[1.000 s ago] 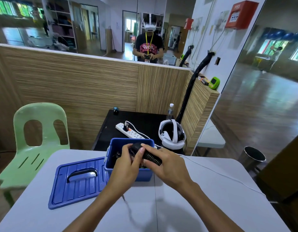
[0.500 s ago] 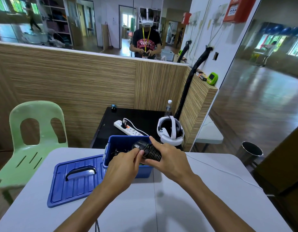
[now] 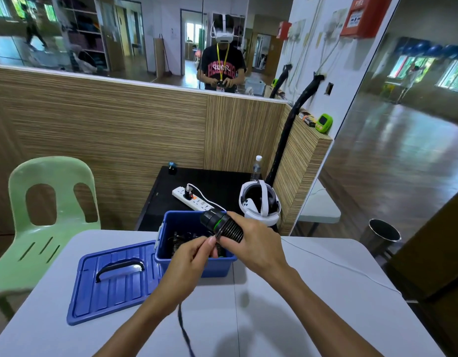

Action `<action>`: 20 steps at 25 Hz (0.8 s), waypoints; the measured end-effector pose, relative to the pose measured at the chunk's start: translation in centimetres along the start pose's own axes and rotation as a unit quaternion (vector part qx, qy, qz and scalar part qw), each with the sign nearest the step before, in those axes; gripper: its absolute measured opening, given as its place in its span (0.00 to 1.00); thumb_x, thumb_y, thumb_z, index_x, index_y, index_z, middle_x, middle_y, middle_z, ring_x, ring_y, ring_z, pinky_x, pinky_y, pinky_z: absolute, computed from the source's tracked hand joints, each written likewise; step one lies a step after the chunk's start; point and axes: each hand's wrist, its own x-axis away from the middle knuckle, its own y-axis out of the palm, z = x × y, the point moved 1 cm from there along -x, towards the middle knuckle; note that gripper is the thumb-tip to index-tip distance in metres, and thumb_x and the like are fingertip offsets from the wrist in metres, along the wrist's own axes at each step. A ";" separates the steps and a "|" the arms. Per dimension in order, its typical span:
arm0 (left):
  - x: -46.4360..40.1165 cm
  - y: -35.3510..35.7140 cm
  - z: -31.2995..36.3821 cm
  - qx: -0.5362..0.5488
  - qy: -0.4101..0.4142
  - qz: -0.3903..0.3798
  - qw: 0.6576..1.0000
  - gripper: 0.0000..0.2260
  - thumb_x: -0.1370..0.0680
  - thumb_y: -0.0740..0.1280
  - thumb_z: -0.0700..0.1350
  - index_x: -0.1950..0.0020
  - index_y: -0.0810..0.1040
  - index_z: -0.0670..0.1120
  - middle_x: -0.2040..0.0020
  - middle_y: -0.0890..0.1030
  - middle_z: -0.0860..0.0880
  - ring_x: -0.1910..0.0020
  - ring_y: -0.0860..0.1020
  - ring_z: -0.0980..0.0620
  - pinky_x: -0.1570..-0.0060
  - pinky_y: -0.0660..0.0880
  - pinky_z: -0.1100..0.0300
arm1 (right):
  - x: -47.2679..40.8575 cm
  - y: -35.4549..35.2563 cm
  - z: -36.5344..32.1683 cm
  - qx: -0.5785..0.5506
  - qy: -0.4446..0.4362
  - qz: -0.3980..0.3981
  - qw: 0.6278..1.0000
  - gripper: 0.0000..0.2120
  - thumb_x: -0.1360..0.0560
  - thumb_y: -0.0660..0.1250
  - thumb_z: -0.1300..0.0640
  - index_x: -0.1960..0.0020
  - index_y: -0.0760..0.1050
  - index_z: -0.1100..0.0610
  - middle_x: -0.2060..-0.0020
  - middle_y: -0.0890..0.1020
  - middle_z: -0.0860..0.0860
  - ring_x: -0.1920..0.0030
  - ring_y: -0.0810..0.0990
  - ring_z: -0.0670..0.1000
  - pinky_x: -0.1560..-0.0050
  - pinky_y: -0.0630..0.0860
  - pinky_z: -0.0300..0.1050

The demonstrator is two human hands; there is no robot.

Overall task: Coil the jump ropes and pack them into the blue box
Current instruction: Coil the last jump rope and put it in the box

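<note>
The open blue box point(image 3: 168, 251) stands on the grey table point(image 3: 300, 305), with dark rope and handles lying inside it. Above its right side my right hand point(image 3: 258, 248) grips a black ribbed jump rope handle point(image 3: 224, 225) with a green ring, tilted up to the left. My left hand point(image 3: 191, 261) pinches the thin rope just below that handle. A dark length of rope point(image 3: 184, 328) hangs down under my left forearm toward the near table edge.
The blue lid point(image 3: 112, 279) with a black handle lies flat left of the box. Behind the table stand a black low table with a power strip point(image 3: 194, 200), a white headset point(image 3: 260, 202) and a bottle point(image 3: 256, 168). A green chair point(image 3: 50, 215) is at left.
Both hands have lifted the handle slightly above the box. My left hand has slid off the handle and now pinches the rope below it; a hanging length of rope has come into view.
</note>
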 end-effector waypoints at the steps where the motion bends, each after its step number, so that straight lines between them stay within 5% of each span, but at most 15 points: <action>1: 0.2 0.1 -0.2 0.049 -0.038 -0.012 0.998 0.16 0.18 0.58 0.52 0.59 0.78 0.45 0.70 0.66 0.47 0.72 0.62 0.56 0.73 0.60 0.65 | 0.1 0.2 0.0 -0.006 0.002 -0.003 1.000 0.28 0.29 0.63 0.34 0.30 0.68 0.40 0.53 0.81 0.45 0.51 0.79 0.48 0.57 0.77 0.46; 8: -0.6 0.4 -0.1 0.111 -0.130 -0.039 0.984 0.21 0.19 0.57 0.56 0.55 0.84 0.46 0.73 0.63 0.52 0.75 0.60 0.57 0.76 0.57 0.66 | 0.5 0.1 0.9 -0.010 0.007 -0.020 1.000 0.28 0.29 0.62 0.35 0.31 0.67 0.39 0.52 0.80 0.44 0.51 0.78 0.48 0.57 0.74 0.45; 14: -1.3 -0.5 -1.3 0.114 -0.151 -0.109 0.976 0.19 0.21 0.59 0.58 0.65 0.75 0.48 0.73 0.63 0.53 0.72 0.58 0.56 0.73 0.57 0.65 | 0.6 0.0 0.9 -0.044 0.026 -0.045 0.998 0.32 0.29 0.67 0.36 0.27 0.66 0.40 0.45 0.81 0.43 0.44 0.78 0.47 0.50 0.75 0.45; 20: -1.4 -1.0 -0.2 0.061 -0.090 -0.083 0.991 0.15 0.21 0.62 0.54 0.59 0.83 0.47 0.72 0.69 0.53 0.72 0.64 0.56 0.74 0.62 0.65 | 0.4 -0.4 1.2 -0.035 0.031 -0.023 0.999 0.35 0.32 0.67 0.33 0.28 0.65 0.40 0.44 0.81 0.41 0.45 0.78 0.46 0.53 0.74 0.42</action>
